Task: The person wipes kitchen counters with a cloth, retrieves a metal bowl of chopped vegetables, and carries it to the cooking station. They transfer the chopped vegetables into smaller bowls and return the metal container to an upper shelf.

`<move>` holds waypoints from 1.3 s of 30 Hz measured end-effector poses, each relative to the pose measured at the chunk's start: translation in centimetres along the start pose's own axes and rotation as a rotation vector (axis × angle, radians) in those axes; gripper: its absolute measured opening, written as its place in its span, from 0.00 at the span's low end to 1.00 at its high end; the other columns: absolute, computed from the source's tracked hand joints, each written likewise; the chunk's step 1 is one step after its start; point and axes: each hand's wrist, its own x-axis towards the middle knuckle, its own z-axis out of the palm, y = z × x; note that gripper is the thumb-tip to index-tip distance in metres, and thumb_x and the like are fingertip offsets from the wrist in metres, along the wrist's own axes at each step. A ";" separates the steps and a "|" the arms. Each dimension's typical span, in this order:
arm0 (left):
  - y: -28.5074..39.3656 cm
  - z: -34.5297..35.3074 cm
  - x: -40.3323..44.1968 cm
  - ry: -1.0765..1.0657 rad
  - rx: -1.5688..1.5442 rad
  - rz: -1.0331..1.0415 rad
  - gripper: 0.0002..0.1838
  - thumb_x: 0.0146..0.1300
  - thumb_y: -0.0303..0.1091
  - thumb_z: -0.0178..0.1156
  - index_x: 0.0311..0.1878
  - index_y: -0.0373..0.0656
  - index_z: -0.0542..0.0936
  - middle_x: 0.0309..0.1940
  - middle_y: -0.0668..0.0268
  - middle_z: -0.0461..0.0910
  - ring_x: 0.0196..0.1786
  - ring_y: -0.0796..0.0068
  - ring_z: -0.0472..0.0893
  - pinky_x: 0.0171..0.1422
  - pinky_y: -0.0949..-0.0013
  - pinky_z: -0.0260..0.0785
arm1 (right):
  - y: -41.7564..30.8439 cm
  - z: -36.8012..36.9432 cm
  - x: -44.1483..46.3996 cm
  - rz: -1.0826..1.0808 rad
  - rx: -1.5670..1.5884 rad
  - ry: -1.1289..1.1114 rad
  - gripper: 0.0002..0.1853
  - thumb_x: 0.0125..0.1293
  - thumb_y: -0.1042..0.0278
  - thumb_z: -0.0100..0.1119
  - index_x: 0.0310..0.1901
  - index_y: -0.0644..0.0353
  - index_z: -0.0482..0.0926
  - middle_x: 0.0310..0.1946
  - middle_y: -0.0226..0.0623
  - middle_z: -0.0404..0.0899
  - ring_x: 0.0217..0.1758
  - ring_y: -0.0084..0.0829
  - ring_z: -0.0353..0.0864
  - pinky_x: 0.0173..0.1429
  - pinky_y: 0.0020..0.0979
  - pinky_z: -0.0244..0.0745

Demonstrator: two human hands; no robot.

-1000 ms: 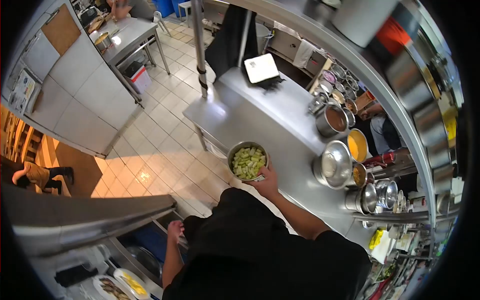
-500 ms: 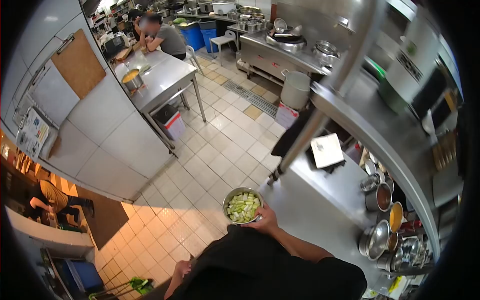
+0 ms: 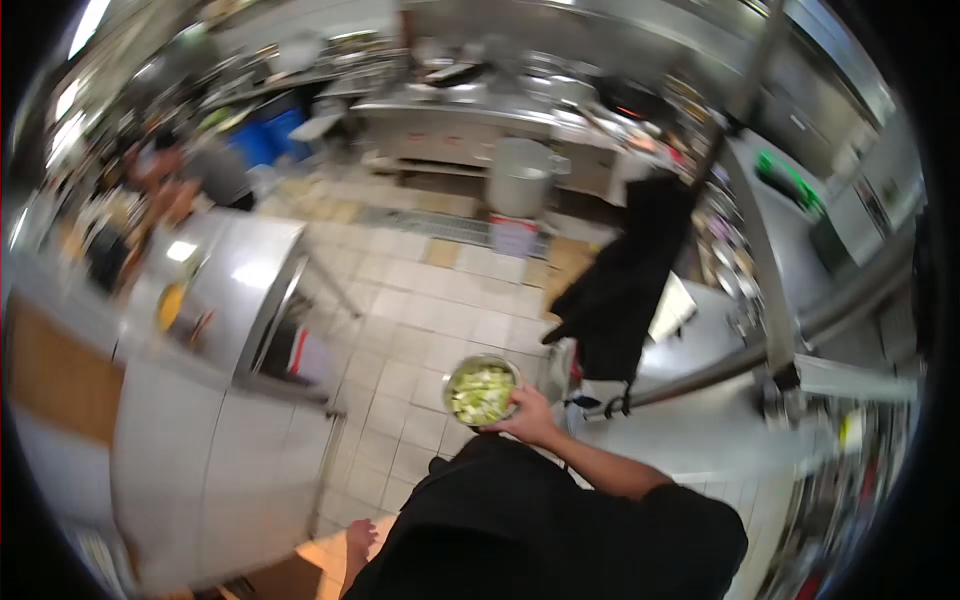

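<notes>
My right hand (image 3: 526, 418) grips the rim and side of a round metal bowl (image 3: 449, 383) in front of my body. Pale green chopped vegetable pieces (image 3: 482, 395) fill the bowl; their exact kind is unclear. Low at my left side hangs my left hand (image 3: 361, 539), which carries nothing; its fingers look loosely apart. Beneath the bowl lies the tiled floor.
To the left stands a steel table (image 3: 235, 255) with a pot of yellow-orange food (image 3: 172, 303). A large stockpot (image 3: 520, 175) rests on a box ahead, before the stoves. Black cloth (image 3: 635, 280) hangs at a post beside the right counter (image 3: 690, 425). Two people sit at far left.
My view has swung to the right and moved forward, so the steel table and stockpot now appear further left. The bowl stays in my right hand. My left hand remains low at my side.
</notes>
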 end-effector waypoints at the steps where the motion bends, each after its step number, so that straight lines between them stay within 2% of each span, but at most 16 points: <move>1: 1.0 -3.4 4.9 0.083 0.130 0.060 0.06 0.61 0.34 0.63 0.40 0.44 0.83 0.35 0.57 0.85 0.38 0.61 0.84 0.41 0.60 0.78 | -0.2 0.7 0.8 0.020 0.024 0.054 0.27 0.38 0.50 0.88 0.33 0.58 0.83 0.72 0.55 0.67 0.71 0.48 0.74 0.70 0.39 0.73; 2: 1.4 -6.3 9.2 0.251 0.430 0.198 0.06 0.62 0.32 0.63 0.39 0.41 0.82 0.33 0.58 0.84 0.36 0.62 0.83 0.40 0.61 0.77 | -0.4 1.1 1.9 0.037 0.043 0.102 0.28 0.38 0.50 0.88 0.34 0.58 0.83 0.72 0.55 0.67 0.71 0.48 0.73 0.70 0.39 0.73; 4: 7.2 -11.7 16.6 0.334 -0.203 0.099 0.06 0.64 0.31 0.64 0.38 0.38 0.81 0.31 0.63 0.82 0.35 0.70 0.80 0.38 0.64 0.74 | -0.6 1.2 3.6 0.063 0.060 0.164 0.28 0.38 0.50 0.87 0.39 0.55 0.86 0.75 0.53 0.63 0.73 0.46 0.72 0.70 0.37 0.73; 8: 28.9 -16.6 21.8 0.280 -0.139 0.550 0.07 0.67 0.32 0.63 0.40 0.37 0.81 0.29 0.66 0.80 0.35 0.75 0.78 0.42 0.69 0.72 | 0.6 0.7 7.9 0.082 0.063 0.238 0.27 0.37 0.53 0.88 0.33 0.58 0.79 0.76 0.56 0.61 0.74 0.49 0.71 0.70 0.37 0.72; 11: 42.6 -14.4 25.1 0.119 -0.103 0.719 0.08 0.67 0.31 0.63 0.46 0.39 0.83 0.36 0.64 0.84 0.40 0.74 0.82 0.48 0.69 0.75 | 3.4 1.1 12.4 0.147 0.082 0.260 0.30 0.37 0.53 0.89 0.28 0.59 0.73 0.76 0.60 0.60 0.77 0.52 0.66 0.71 0.37 0.72; 14: 54.7 -10.3 24.9 -0.180 -0.206 0.732 0.13 0.64 0.27 0.65 0.52 0.42 0.82 0.42 0.64 0.84 0.46 0.71 0.84 0.52 0.68 0.76 | 5.8 -0.6 17.3 0.232 0.090 0.262 0.30 0.38 0.53 0.88 0.28 0.58 0.72 0.77 0.59 0.58 0.76 0.52 0.67 0.70 0.37 0.72; 15: 58.1 -8.8 25.1 -0.286 -0.253 0.706 0.17 0.63 0.26 0.67 0.55 0.43 0.81 0.45 0.64 0.84 0.48 0.70 0.84 0.54 0.67 0.76 | 6.7 -1.6 19.0 0.204 0.055 0.280 0.30 0.39 0.48 0.86 0.28 0.57 0.73 0.79 0.55 0.55 0.69 0.50 0.76 0.63 0.38 0.76; 21: 74.5 -3.9 28.2 -0.532 -0.005 0.920 0.33 0.52 0.24 0.75 0.63 0.46 0.75 0.57 0.63 0.78 0.55 0.67 0.81 0.59 0.62 0.77 | 7.8 -9.3 26.9 0.138 -0.060 0.416 0.30 0.41 0.49 0.86 0.28 0.57 0.71 0.79 0.55 0.55 0.71 0.54 0.73 0.65 0.38 0.75; 24: 81.9 -2.9 29.0 -0.616 0.099 1.017 0.38 0.49 0.23 0.76 0.66 0.46 0.73 0.58 0.65 0.76 0.58 0.69 0.80 0.62 0.63 0.74 | 9.2 -12.0 29.5 0.185 0.005 0.490 0.30 0.41 0.49 0.86 0.28 0.58 0.71 0.78 0.59 0.55 0.74 0.55 0.69 0.69 0.38 0.72; 25: 84.1 -2.3 29.4 -0.697 0.090 1.012 0.39 0.46 0.24 0.79 0.65 0.48 0.74 0.62 0.64 0.73 0.60 0.67 0.79 0.63 0.62 0.75 | 9.7 -12.8 30.1 0.193 0.001 0.515 0.30 0.41 0.49 0.86 0.28 0.58 0.71 0.77 0.58 0.56 0.74 0.55 0.69 0.70 0.38 0.72; 28: 90.3 0.4 31.7 -0.816 0.179 1.230 0.35 0.44 0.30 0.81 0.59 0.49 0.80 0.63 0.58 0.73 0.63 0.62 0.78 0.63 0.62 0.75 | 11.5 -15.5 32.7 0.208 -0.019 0.579 0.29 0.41 0.50 0.86 0.28 0.58 0.72 0.76 0.57 0.60 0.74 0.54 0.68 0.70 0.38 0.72; 29: 92.4 1.2 32.3 -0.894 0.182 1.221 0.29 0.43 0.32 0.83 0.51 0.48 0.83 0.65 0.56 0.72 0.66 0.59 0.76 0.66 0.61 0.74 | 12.2 -16.3 33.6 0.212 -0.030 0.594 0.29 0.41 0.50 0.87 0.28 0.58 0.72 0.76 0.57 0.61 0.74 0.54 0.69 0.70 0.38 0.72; 32: 98.4 4.1 36.3 -1.037 0.253 1.271 0.25 0.42 0.33 0.83 0.46 0.48 0.83 0.66 0.55 0.71 0.67 0.58 0.75 0.68 0.59 0.72 | 13.8 -19.2 36.6 0.259 -0.010 0.627 0.30 0.41 0.52 0.87 0.28 0.58 0.72 0.73 0.55 0.66 0.73 0.51 0.72 0.69 0.38 0.73; 34: 102.5 5.0 36.8 -1.076 0.271 1.309 0.24 0.40 0.36 0.85 0.38 0.46 0.80 0.66 0.54 0.71 0.67 0.55 0.75 0.70 0.57 0.70 | 13.6 -21.5 38.8 0.411 0.041 0.617 0.29 0.40 0.55 0.88 0.28 0.58 0.71 0.70 0.57 0.69 0.76 0.52 0.67 0.71 0.40 0.71; 37: 109.0 6.7 36.4 -1.131 0.208 1.436 0.25 0.37 0.37 0.86 0.32 0.44 0.77 0.66 0.51 0.73 0.67 0.51 0.75 0.71 0.56 0.68 | 13.5 -25.1 41.7 0.285 -0.079 0.757 0.29 0.40 0.55 0.88 0.28 0.58 0.71 0.68 0.54 0.72 0.72 0.50 0.72 0.67 0.40 0.73; 39: 113.4 8.3 35.4 -1.129 0.206 1.561 0.25 0.37 0.37 0.86 0.32 0.44 0.78 0.66 0.50 0.73 0.67 0.50 0.75 0.70 0.55 0.68 | 14.7 -27.2 42.7 0.334 -0.072 0.797 0.29 0.41 0.55 0.88 0.29 0.58 0.71 0.65 0.51 0.74 0.70 0.49 0.74 0.67 0.40 0.73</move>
